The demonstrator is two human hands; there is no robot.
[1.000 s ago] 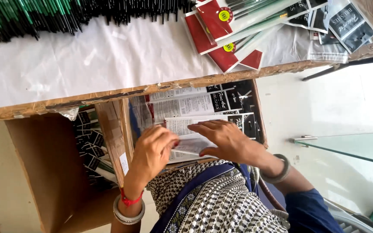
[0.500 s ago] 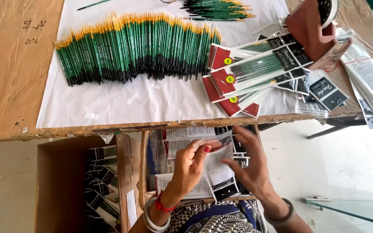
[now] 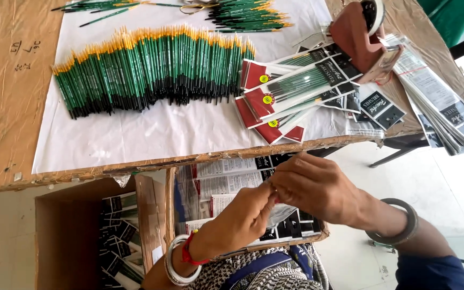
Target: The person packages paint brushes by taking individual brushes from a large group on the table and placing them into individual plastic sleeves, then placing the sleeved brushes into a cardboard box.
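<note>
A person's 2 bare hands meet over a shallow tray (image 3: pixel 323 234) of clear plastic sleeves held on the lap, seen from above.

Far left of the grip, a brown cardboard box (image 3: pixel 65 241) sits below the table edge, holding black and white printed cards (image 3: pixel 118 236). Up and left of the grip, a long row of green-handled paintbrushes (image 3: pixel 151 67) with yellow ends lies on white paper (image 3: pixel 135 137) covering the table (image 3: pixel 6 96).

The left hand (image 3: pixel 240 220), with bangles and a red thread at the wrist, has its fingers closed in a pinch on the edge of a clear plastic sleeve (image 3: pixel 283 215). The right hand (image 3: pixel 318 188), wearing 1 dark bangle at the wrist, is curled over the same spot, its fingertips touching the left hand's; they appear to pinch the same sleeve, though the exact contact is hidden. The sleeve sits directly under and between the 2 hands, just above the stack of similar sleeves (image 3: pixel 221 185) in the tray.

Above the grip, packed brush sets with red card backs (image 3: pixel 267 102) fan out on the table. Up and right, a reddish-brown tape dispenser (image 3: pixel 358 35) stands, and further right a stack of empty printed sleeves (image 3: pixel 447 115) overhangs the table edge.
</note>
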